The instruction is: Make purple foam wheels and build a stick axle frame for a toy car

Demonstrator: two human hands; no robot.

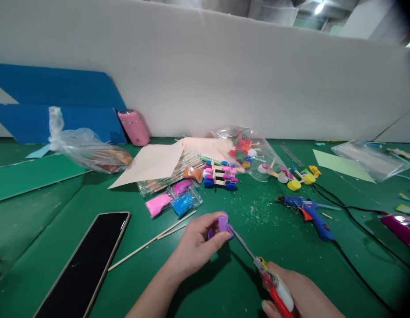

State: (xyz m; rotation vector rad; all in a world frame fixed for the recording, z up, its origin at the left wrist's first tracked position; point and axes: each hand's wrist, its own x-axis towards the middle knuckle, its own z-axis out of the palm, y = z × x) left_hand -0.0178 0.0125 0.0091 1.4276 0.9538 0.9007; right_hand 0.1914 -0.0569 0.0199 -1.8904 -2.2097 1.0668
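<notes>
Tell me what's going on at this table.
A person's left hand pinches a purple piece between thumb and fingers, above the green table. The right hand grips a red-and-white-handled tool, its thin metal end reaching to the piece; whether it goes in is hard to tell. Off to the right lies a blue glue gun. A phone and thin sticks lie left of the hands, with a pink packet farther back.

Left hand [199,242], forearm [163,285] bare; right wrist [316,299] apparently too.
</notes>
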